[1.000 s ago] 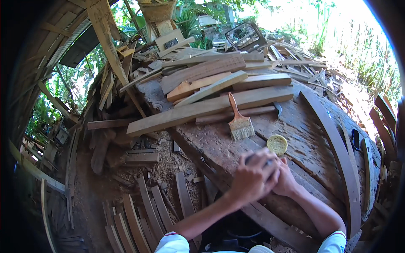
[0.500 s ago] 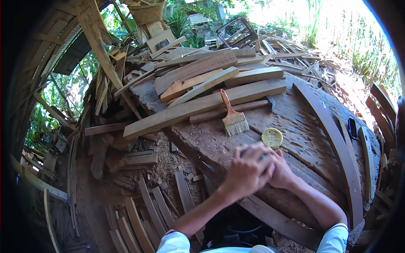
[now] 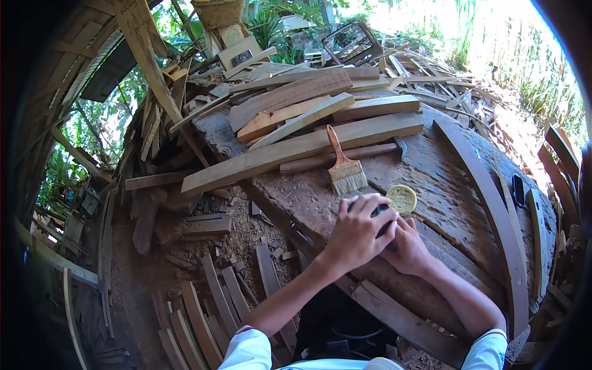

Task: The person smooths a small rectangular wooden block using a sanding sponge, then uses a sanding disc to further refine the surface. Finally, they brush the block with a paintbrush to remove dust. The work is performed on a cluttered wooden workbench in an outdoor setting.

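Observation:
My left hand [image 3: 357, 233] curls over the top of a small dark object [image 3: 380, 211] whose kind I cannot make out. Against its lower side, my right hand [image 3: 407, 248] is closed round the same object, so that most of it stays hidden. Just beyond the fingers lies a round, yellowish, lid-like disc [image 3: 402, 200] on the worn wooden bench [image 3: 453, 185]. A wide paintbrush [image 3: 347, 175] with an orange-brown handle and pale bristles rests left of the disc, its handle leaning across a hammer [image 3: 345, 158].
A long pale beam [image 3: 302, 154] and stacked boards [image 3: 290, 102] cover the far side of the bench. A long curved-looking plank [image 3: 487, 209] lies at the right. Upright offcuts [image 3: 203, 327] stand at lower left. A dark crate [image 3: 351, 44] sits on the scrap pile behind.
Both hands have shifted slightly; the left fingers have opened out a little over the dark object, showing more of it. The brush, disc and hammer stay where they were on the bench.

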{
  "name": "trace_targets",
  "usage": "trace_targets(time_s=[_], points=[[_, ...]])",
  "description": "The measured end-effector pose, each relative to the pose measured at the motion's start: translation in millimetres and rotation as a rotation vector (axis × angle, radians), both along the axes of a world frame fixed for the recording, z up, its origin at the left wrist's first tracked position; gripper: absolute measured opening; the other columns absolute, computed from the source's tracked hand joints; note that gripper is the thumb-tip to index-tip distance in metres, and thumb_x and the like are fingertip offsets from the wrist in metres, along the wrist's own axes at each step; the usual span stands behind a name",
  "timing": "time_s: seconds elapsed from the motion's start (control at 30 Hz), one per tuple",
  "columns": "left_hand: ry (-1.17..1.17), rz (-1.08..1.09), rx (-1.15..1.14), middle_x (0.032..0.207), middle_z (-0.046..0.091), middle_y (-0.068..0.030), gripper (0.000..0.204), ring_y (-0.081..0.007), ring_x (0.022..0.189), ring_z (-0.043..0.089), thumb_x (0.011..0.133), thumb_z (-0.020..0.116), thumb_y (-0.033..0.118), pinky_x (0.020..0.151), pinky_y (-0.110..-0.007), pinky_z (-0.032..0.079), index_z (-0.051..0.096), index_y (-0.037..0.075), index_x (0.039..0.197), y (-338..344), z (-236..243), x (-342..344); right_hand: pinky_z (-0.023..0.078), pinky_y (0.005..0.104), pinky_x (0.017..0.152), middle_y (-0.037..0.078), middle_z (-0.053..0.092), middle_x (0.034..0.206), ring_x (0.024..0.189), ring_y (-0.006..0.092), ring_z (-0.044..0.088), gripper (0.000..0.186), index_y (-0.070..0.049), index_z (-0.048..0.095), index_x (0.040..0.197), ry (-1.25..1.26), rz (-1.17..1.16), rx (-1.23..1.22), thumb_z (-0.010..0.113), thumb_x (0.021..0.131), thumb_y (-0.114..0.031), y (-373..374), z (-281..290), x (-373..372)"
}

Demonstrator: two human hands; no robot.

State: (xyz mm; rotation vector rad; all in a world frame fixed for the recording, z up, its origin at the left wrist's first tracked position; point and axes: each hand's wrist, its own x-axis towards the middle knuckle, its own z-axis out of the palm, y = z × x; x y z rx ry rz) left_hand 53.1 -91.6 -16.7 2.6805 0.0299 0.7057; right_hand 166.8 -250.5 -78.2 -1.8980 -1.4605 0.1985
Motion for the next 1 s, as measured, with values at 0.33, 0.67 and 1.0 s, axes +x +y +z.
trace_targets(time_s=[0.33,0.67,1.0], points=[[-0.021,0.029,0.075,0.134,0.067,-0.0076,0.024,-0.0265,0.136,0.059,0.101,0.067,0.034,0.113,-0.053,0.04,0.075,0.016,0.115,-10.7,-6.0,-4.8,0.04,0.0474,0.106,0.016,0.062,0.128,0.125,0.0369,0.057,0.056,-0.007,0.062,0.131,-0.057,0.028,0.079,0.082,0.082,-0.026,-0.1,3.1,-0.3],[-0.092,0.105,0.11,0.126,0.07,-0.0076,0.019,-0.0254,0.125,0.064,0.099,0.067,0.028,0.104,-0.05,0.044,0.073,0.013,0.109,-18.6,-1.1,-4.0,0.038,0.0524,0.113,0.016,0.06,0.143,0.134,0.0377,0.055,0.053,-0.011,0.064,0.133,-0.068,0.048,0.018,0.079,0.083,-0.022,-1.7,-3.9,4.4],[-0.065,-0.051,0.037,0.128,0.07,-0.0049,0.018,-0.0255,0.13,0.064,0.097,0.071,0.03,0.106,-0.049,0.044,0.073,0.017,0.109,-12.8,5.4,-19.2,0.044,0.0472,0.095,0.015,0.061,0.114,0.107,0.0369,0.058,0.048,-0.009,0.064,0.124,-0.165,0.038,0.066,0.084,0.088,-0.033,-0.9,4.3,0.3]])
